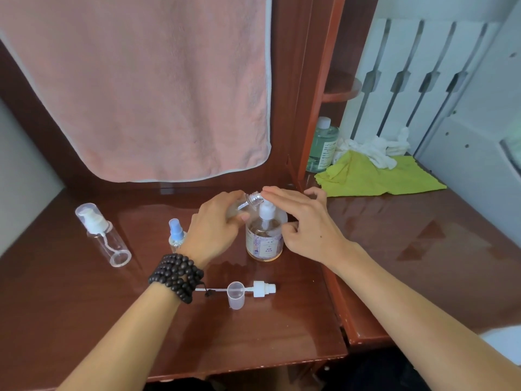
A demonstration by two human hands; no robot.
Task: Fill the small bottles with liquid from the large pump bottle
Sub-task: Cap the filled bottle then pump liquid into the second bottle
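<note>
While the left hand (217, 224) grips a small clear bottle (248, 203) tilted with its mouth at the spout, the right hand (303, 221) presses straight fingers on the white pump head of the large pump bottle (264, 238), which stands mid-desk (282, 328). Two capped small bottles (103, 235) stand left; a removed pump cap (262, 289) lies nearer.
</note>
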